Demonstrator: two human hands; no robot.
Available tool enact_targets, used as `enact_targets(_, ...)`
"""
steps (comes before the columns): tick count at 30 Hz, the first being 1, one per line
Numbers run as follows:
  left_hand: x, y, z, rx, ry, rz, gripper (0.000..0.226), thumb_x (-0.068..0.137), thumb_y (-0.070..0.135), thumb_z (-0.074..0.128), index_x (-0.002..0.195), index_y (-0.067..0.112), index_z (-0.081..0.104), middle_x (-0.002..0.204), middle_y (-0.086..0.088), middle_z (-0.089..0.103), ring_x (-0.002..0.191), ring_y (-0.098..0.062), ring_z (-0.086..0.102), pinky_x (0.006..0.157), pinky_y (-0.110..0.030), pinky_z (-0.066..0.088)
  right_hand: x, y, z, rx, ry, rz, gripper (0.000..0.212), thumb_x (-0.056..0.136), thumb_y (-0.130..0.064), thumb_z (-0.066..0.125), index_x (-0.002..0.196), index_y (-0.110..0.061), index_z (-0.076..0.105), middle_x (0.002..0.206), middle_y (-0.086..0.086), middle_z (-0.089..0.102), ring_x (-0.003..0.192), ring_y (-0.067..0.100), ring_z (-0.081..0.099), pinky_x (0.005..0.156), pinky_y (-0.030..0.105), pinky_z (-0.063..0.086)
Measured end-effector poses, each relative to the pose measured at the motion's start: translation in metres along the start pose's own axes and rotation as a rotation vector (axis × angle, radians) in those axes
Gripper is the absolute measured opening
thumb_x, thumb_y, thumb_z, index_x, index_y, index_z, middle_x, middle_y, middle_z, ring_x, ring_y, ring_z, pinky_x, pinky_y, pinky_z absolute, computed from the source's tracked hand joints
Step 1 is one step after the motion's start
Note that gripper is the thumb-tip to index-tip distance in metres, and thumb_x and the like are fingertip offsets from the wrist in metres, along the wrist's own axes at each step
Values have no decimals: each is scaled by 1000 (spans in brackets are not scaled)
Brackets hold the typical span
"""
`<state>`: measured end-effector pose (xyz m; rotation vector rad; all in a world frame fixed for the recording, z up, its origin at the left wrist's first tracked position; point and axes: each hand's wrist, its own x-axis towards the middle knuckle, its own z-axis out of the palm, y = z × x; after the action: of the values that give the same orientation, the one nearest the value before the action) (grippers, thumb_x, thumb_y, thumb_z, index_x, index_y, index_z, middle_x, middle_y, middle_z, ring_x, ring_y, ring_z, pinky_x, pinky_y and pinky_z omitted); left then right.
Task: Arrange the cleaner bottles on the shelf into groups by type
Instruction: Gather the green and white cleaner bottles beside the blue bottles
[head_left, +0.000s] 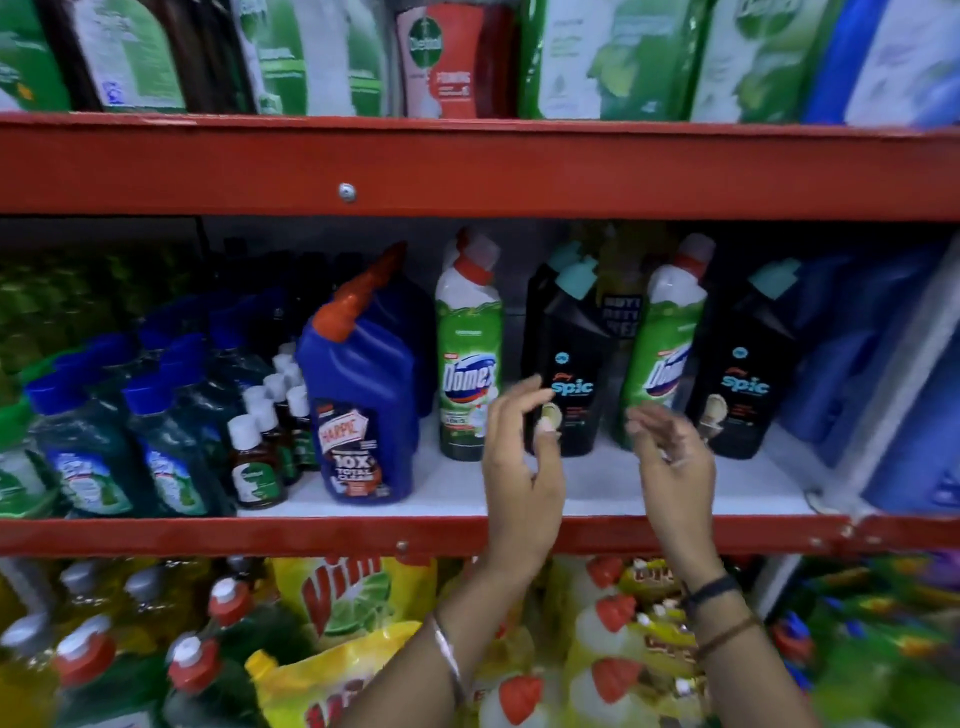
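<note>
Domex bottles (470, 358) and Spic bottles (569, 374) alternate, unsorted. Left hand (519, 467) and right hand (675, 462) open, empty. Next: swap middle pair.

Silver bangle (448, 656); black band (712, 590); brown threads (727, 634)

Two green Domex bottles (469, 358), two front black Spic bottles (569, 374), one front blue Harpic bottle (358, 410).

Landmark: Harpic bottle (361, 410), on the middle shelf (467, 535)
Left of it: small capped bottles (260, 447)
Right of it: Domex bottle (469, 358), Spic bottle (569, 364), second Domex bottle (662, 343), second Spic bottle (740, 374)
</note>
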<state>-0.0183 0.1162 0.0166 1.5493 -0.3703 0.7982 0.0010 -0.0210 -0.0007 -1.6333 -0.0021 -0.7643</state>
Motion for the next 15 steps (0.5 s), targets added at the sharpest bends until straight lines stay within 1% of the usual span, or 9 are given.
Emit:
enact_targets(2, 1, -3, 29, -6, -46, -13, 23, 95, 8, 46, 111, 16, 60, 125, 3, 57, 120, -4, 51, 97, -18, 42, 18, 8, -20, -19, 30, -17, 26, 93, -11, 52, 118, -13, 59, 110, -2, 65, 101, 3, 61, 80, 9, 46)
enact_targets(3, 1, -5, 42, -13, -78, -30, 24, 95, 9, 45, 111, 18, 60, 125, 6, 57, 120, -1, 51, 97, -16, 41, 27, 12, -28, -33, 26, -26, 30, 93, -8, 50, 122, -11, 57, 115, 1, 62, 98, -4, 60, 77, 3, 43)
enact_targets(5, 0, -6, 67, -86, -185, -98, 25, 98, 18, 40, 117, 24, 56, 128, 12, 53, 121, 8, 46, 102, -15, 37, 42, 18, -36, -84, -31, -35, 35, 94, -1, 45, 128, -6, 50, 121, 3, 57, 102, 1, 56, 78, -1, 40)
enact_targets(7, 3, -13, 90, -161, -289, -218, 35, 98, 42, 31, 128, 32, 45, 140, 11, 44, 130, 7, 38, 113, -26, 33, 52, 24, -37, -132, -151, -52, 40, 93, 1, 44, 132, -6, 45, 127, 3, 53, 116, 13, 52, 90, 6, 41)
enact_targets(9, 8, -16, 109, -216, -317, -344, 65, 81, 76, 24, 135, 41, 32, 153, 7, 32, 141, -5, 30, 118, -38, 27, 61, 34, -39, -171, -251, -74, 43, 92, -1, 45, 134, -10, 42, 134, 6, 51, 124, 18, 49, 102, 25, 41)
enact_targets(10, 11, -19, 114, -249, -310, -396, 80, 70, 88, 24, 136, 43, 28, 156, 6, 27, 143, -9, 28, 119, -39, 27, 63, 39, -37, -181, -275, -73, 45, 92, -2, 46, 135, -13, 40, 136, 7, 51, 126, 20, 48, 105, 32, 40)
enact_targets(12, 15, -25, 126, -285, -286, -444, 103, 54, 97, 25, 141, 42, 21, 158, 7, 23, 141, -8, 28, 114, -24, 32, 70, 46, -39, -176, -292, -36, 48, 91, 0, 46, 136, -16, 37, 138, 7, 48, 128, 21, 46, 109, 34, 39)
enact_targets(14, 19, -26, 133, -301, -287, -448, 120, 46, 100, 26, 146, 35, 17, 153, 12, 24, 134, -2, 32, 96, -1, 35, 78, 48, -39, -177, -311, 29, 54, 92, 1, 44, 142, -13, 30, 139, 4, 45, 129, 19, 43, 104, 16, 37)
enact_targets(15, 20, -28, 136, -309, -287, -448, 122, 44, 100, 26, 146, 35, 17, 150, 13, 27, 131, -1, 34, 92, 2, 35, 82, 50, -39, -170, -318, 54, 57, 92, 1, 43, 145, -12, 26, 137, 0, 44, 127, 15, 42, 96, 3, 35)
